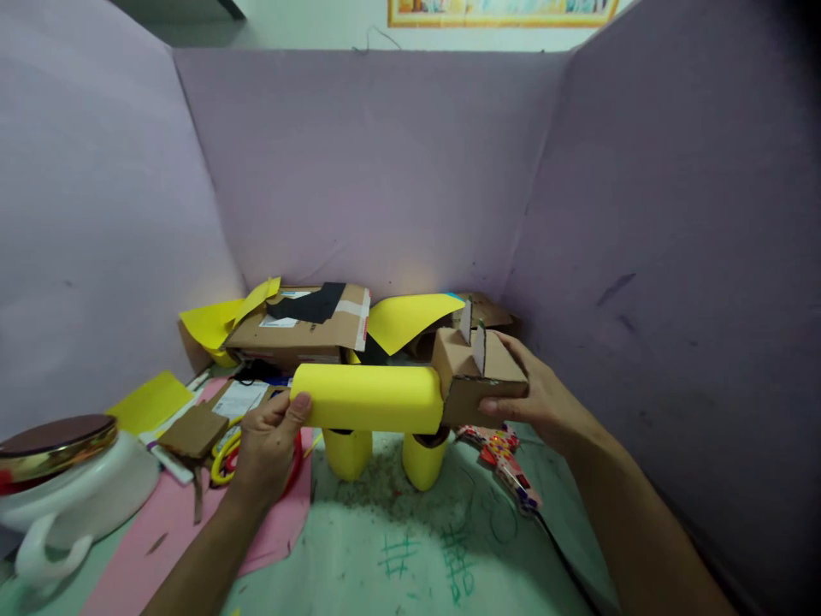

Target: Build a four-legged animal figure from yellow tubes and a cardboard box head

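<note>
My left hand (273, 441) is closed around the left end of a yellow paper tube (372, 398), its thumb at the front. The tube lies level, and its right end meets a small brown cardboard box (475, 393) with two upright flaps on top. My right hand (529, 389) grips that box from the right, thumb on the near face. Below the tube, two short yellow rolls (348, 455) stand upright on the table; whether they touch it I cannot tell. A patterned glue gun (504, 466) lies below the right hand.
A large cardboard box (308, 329) and yellow sheets (410, 316) lie at the back. On the left are a white pot (96, 488), pink paper (154, 539), cardboard scraps (192, 430) and yellow-handled scissors (224, 458). Purple panels (385, 171) enclose three sides. A black cord (564, 560) runs forward.
</note>
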Demonstrator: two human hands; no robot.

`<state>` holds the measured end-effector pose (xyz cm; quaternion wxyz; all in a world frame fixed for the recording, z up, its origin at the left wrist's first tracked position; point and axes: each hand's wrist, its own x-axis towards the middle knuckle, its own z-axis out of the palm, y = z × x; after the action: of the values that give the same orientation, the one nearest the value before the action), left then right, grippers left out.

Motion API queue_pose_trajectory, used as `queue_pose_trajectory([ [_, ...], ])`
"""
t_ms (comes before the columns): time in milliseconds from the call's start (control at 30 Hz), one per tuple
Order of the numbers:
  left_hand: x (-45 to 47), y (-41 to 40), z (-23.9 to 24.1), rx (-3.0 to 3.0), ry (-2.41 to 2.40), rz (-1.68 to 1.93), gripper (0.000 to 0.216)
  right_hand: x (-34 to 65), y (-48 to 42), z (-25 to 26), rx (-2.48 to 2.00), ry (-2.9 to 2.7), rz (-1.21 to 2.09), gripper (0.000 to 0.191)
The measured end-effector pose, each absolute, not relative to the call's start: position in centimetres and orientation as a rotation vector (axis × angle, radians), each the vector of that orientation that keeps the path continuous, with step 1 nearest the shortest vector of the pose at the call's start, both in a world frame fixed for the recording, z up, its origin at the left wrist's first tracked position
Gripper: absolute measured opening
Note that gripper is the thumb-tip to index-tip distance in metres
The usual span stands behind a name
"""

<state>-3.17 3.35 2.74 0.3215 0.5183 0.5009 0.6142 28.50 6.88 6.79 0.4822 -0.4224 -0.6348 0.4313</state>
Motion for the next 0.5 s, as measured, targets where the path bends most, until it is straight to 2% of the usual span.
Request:
queue_pose_trajectory([
  [267,-2.89,3.19,3.21,1.401,1.306,1.624,0.037,28.74,7.01,6.66,-1.078,-1.614,0.995,0.088],
  [500,-2.96,3.05,3.30,1.377,1.369,1.613,0.040,28.78,7.16,6.52,-1.043,-1.654,1.030,0.087],
])
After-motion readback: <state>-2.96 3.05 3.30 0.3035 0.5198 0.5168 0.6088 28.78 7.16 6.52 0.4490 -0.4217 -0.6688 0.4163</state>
